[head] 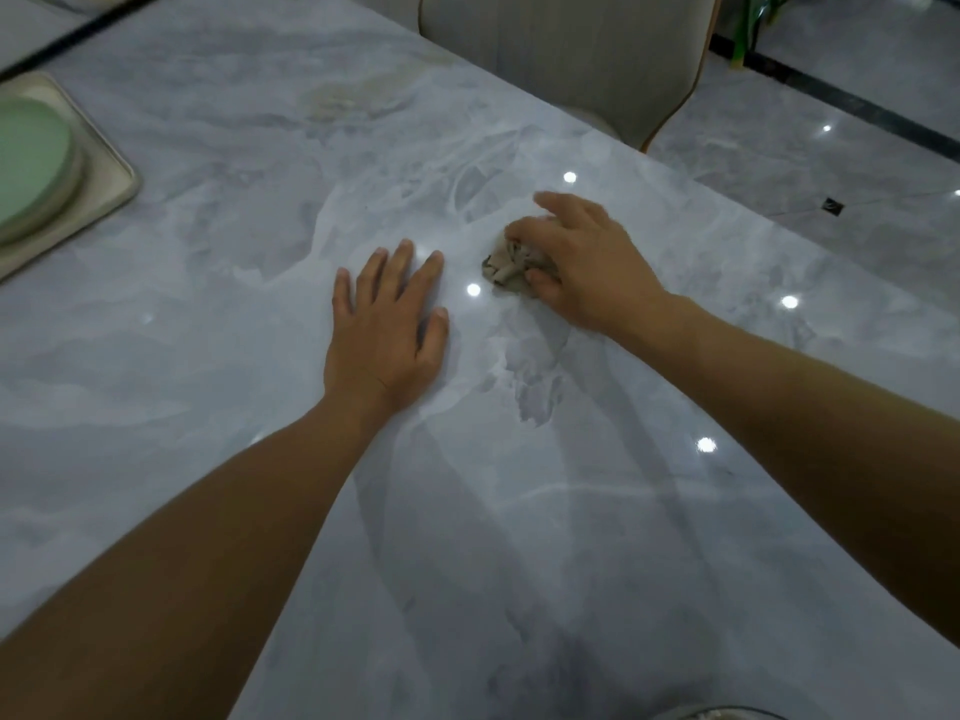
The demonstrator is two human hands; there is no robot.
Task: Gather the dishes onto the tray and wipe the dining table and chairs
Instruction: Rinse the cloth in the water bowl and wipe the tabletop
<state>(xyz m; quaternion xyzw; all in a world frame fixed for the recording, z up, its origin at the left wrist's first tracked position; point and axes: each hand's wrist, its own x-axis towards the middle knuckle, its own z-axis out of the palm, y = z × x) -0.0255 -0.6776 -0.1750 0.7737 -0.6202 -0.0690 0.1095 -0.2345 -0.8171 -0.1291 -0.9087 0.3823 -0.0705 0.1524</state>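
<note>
Here, well left of the cloth (506, 265), the tray (111, 163) is holding a green plate (31, 153). A dull smudge (353, 98) is lying beyond the cloth and leftward. Just left of the cloth, the left hand (387, 324) is resting flat on the table (260, 459), gripping nothing. The right hand (582, 267) is clutching the bunched cloth against the tabletop, so it is probably the one to sweep toward the smudge. The chair (561, 59) is standing beyond the cloth, unwiped as far as I can judge.

Head view, looking down, seemingly close over table (218, 324)
</note>
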